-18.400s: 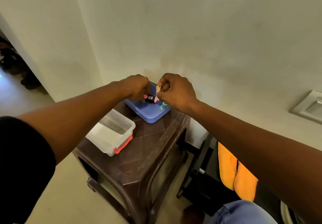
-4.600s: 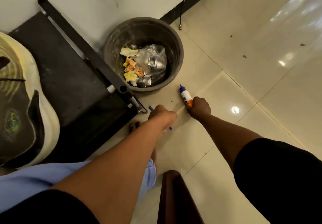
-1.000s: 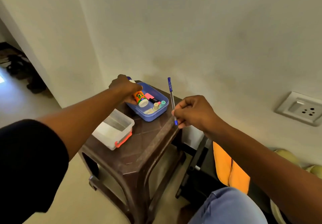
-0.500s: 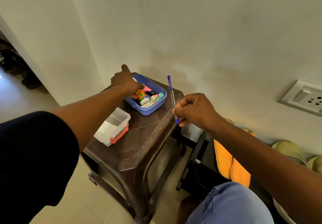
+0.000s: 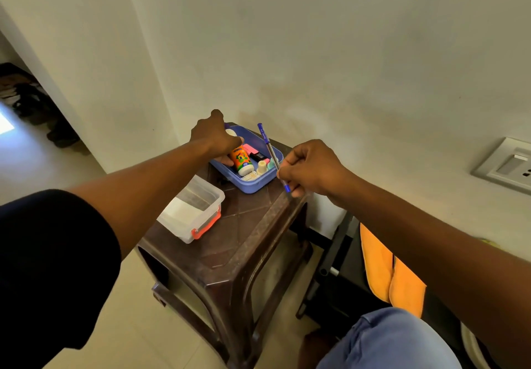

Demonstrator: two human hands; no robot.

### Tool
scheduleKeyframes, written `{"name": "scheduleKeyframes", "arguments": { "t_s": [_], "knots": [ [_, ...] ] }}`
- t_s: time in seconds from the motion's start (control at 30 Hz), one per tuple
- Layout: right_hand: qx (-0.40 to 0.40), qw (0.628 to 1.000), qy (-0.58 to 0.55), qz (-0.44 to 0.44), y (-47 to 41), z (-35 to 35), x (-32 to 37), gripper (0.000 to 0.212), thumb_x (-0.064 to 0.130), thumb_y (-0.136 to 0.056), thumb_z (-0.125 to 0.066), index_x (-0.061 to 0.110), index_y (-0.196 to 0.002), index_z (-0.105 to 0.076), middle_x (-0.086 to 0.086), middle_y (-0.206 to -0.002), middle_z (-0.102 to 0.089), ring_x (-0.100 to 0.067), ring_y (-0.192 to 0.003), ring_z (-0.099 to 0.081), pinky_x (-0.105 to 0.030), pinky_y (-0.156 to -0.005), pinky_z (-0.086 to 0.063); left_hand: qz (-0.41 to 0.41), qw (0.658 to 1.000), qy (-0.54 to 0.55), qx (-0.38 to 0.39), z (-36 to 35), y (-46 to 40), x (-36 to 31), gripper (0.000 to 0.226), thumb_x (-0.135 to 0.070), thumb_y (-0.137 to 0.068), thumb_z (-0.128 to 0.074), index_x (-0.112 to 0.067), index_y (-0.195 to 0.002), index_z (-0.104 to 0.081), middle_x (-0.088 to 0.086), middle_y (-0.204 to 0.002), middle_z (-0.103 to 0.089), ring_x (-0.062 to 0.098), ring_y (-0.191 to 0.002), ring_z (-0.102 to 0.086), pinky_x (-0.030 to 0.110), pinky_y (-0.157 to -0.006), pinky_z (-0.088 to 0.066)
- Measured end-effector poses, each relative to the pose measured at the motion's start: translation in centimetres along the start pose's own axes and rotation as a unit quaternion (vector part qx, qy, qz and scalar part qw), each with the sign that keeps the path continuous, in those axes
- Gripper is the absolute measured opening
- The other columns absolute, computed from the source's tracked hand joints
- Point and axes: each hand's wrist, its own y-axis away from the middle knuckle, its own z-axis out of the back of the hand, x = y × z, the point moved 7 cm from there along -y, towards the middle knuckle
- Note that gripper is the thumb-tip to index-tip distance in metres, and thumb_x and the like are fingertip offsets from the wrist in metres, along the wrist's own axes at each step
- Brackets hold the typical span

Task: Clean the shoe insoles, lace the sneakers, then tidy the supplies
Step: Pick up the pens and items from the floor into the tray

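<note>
the left hand (image 5: 214, 136) reaches over the blue tray (image 5: 253, 186) at the far corner of the brown tabletop (image 5: 244, 225), its fingers curled around the upper end of an orange glue bottle (image 5: 241, 161) that lies slanted inside the tray, white cap pointing toward the near rim. beside the bottle in the tray sit a pink highlighter (image 5: 249, 148), a small black item (image 5: 258, 156) and a pale cap-like piece (image 5: 261, 167) — all close together. the right hand (image 5: 311, 167) hovers at the tray's right edge, its fingers pinching the lower part of a blue pen (image 5: 268, 144) — the pen stands tilted, cap end up and leaning toward the wall. nearer on the tabletop, well apart from the tray, rests a clear plastic box (image 5: 194, 210) with orange latches. an orange cloth (image 5: 390, 273) hangs on a dark rack to the right, and a wall socket (image 5: 508, 164) is mounted on the wall.
</note>
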Motion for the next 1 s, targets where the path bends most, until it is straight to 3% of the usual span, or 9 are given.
{"name": "scheduleKeyframes", "arguments": {
  "t_s": [0.07,0.1,0.17,0.23,0.33,0.5,0.6,0.77,1.0],
  "knots": [
    [0.002,1.000,0.014,0.011,-0.8,-0.2,0.9,0.009,0.009,-0.085,-0.077,0.007,-0.076,-0.074,-0.014,-0.074,-0.075,-0.029,-0.066,-0.074,-0.041,-0.069,-0.064,-0.010,0.998,0.012,-0.058,1.3,-0.2,0.5,0.045,-0.038,-0.093,-0.070,-0.012,-0.128,-0.057,0.011,-0.117,-0.070,0.030,-0.103,-0.068,0.035,-0.087,-0.055],
    [0.001,1.000,0.021,0.016,-1.1,-0.3,1.4,0.008,0.010,-0.084,-0.078,0.007,-0.078,-0.075,-0.014,-0.075,-0.075,-0.029,-0.066,-0.074,-0.041,-0.069,-0.064,-0.008,0.995,0.041,-0.092,2.0,-0.3,0.9,0.033,-0.039,-0.096,-0.065,-0.012,-0.115,-0.065,0.011,-0.105,-0.075,0.028,-0.094,-0.072,0.038,-0.091,-0.056],
    [0.002,0.999,0.035,0.027,-2.0,-0.8,2.4,0.007,0.011,-0.084,-0.078,0.005,-0.081,-0.076,-0.014,-0.077,-0.075,-0.030,-0.068,-0.075,-0.043,-0.070,-0.064,0.011,0.983,0.130,-0.127,3.1,-0.3,1.8,0.037,-0.041,-0.100,-0.056,-0.009,-0.090,-0.071,0.010,-0.080,-0.077,0.025,-0.072,-0.075,0.041,-0.085,-0.061],
    [0.013,0.998,0.053,0.043,-2.9,-1.6,3.5,0.008,0.012,-0.082,-0.079,0.005,-0.081,-0.076,-0.013,-0.078,-0.075,-0.030,-0.070,-0.075,-0.044,-0.071,-0.064,0.053,0.962,0.255,-0.077,2.8,-0.1,2.3,0.046,-0.048,-0.099,-0.056,-0.006,-0.087,-0.072,0.014,-0.081,-0.076,0.025,-0.069,-0.075,0.040,-0.077,-0.063],
    [0.013,0.993,0.089,0.072,-4.2,-2.9,5.0,0.010,0.017,-0.078,-0.082,0.008,-0.080,-0.077,-0.008,-0.079,-0.075,-0.024,-0.071,-0.074,-0.045,-0.073,-0.063,0.118,0.915,0.382,0.044,1.4,0.6,2.2,0.047,-0.045,-0.091,-0.072,0.001,-0.100,-0.072,0.020,-0.092,-0.075,0.026,-0.075,-0.076,0.034,-0.069,-0.064],
    [0.006,0.985,0.139,0.104,-6.4,-5.0,6.4,0.023,0.023,-0.077,-0.084,0.007,-0.092,-0.078,-0.010,-0.090,-0.076,-0.024,-0.079,-0.073,-0.044,-0.078,-0.062,0.143,0.894,0.422,0.041,1.8,0.6,2.8,0.021,-0.018,-0.088,-0.078,-0.001,-0.088,-0.066,0.024,-0.100,-0.074,0.026,-0.077,-0.075,0.034,-0.077,-0.064],
    [-0.002,0.982,0.143,0.128,-7.7,-5.7,6.4,0.022,0.026,-0.082,-0.081,0.008,-0.094,-0.078,-0.009,-0.094,-0.076,-0.023,-0.079,-0.071,-0.037,-0.075,-0.061,0.145,0.912,0.383,-0.011,3.1,-0.4,4.3,0.023,-0.018,-0.085,-0.082,-0.005,-0.087,-0.064,0.019,-0.093,-0.074,0.022,-0.068,-0.075,0.031,-0.066,-0.064],
    [-0.049,0.968,0.203,0.139,-10.0,-5.5,4.4,0.014,0.018,-0.086,-0.071,0.010,-0.096,-0.075,-0.008,-0.098,-0.074,-0.025,-0.090,-0.068,-0.038,-0.079,-0.058,0.058,0.974,0.185,-0.121,4.1,-1.9,6.3,0.032,-0.033,-0.081,-0.085,-0.017,-0.102,-0.067,0.007,-0.086,-0.076,0.019,-0.065,-0.076,0.038,-0.083,-0.063],
    [-0.062,0.938,0.293,0.172,-11.7,-5.1,4.1,0.018,0.016,-0.084,-0.071,0.016,-0.101,-0.074,-0.008,-0.104,-0.073,-0.028,-0.092,-0.066,-0.032,-0.075,-0.052,0.005,0.979,0.121,-0.162,3.0,-2.0,5.1,0.033,-0.034,-0.080,-0.085,-0.016,-0.103,-0.069,0.004,-0.092,-0.073,0.017,-0.065,-0.073,0.032,-0.077,-0.062]
  ]
}}
